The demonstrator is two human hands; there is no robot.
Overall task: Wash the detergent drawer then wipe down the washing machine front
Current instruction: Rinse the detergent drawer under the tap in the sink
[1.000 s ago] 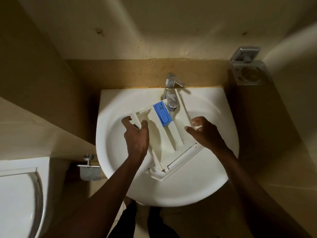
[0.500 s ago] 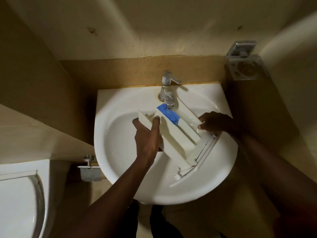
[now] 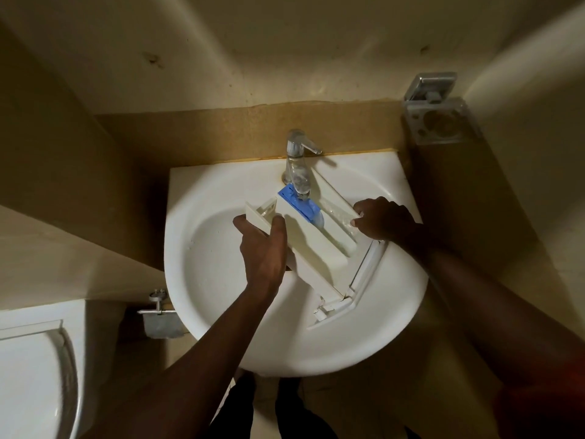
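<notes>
**Drawer held slantwise under the tap**

Nearest, the person's dark trouser legs point(image 3: 240, 407) stand below the white sink point(image 3: 316, 353). A toilet point(image 3: 28, 359) sits at the near left, and a metal wall bracket point(image 3: 158, 312) is fixed between toilet and sink.

The detergent drawer point(image 3: 316, 248) lies slantwise in the basin. Its front panel is at the near right against the rim, and its open compartments run toward the far left.

The left hand point(image 3: 264, 248) has its grip closed on the drawer's left wall, thumb outside and fingers over the top edge. The right hand point(image 3: 384, 220) curls its grip over the right wall, fingertips at the right compartment, where water glistens. A blue insert point(image 3: 299, 202) sits in the middle compartment, directly beneath the spout of the tap point(image 3: 297, 163).

A second ago the drawer lay flatter, with its front panel facing near and a hand at each side. It has since swung to the right, and the right hand has moved farther. By half a second ago it already had the present slant.

At the far right, a metal holder point(image 3: 438, 118) hangs on the wall.
</notes>
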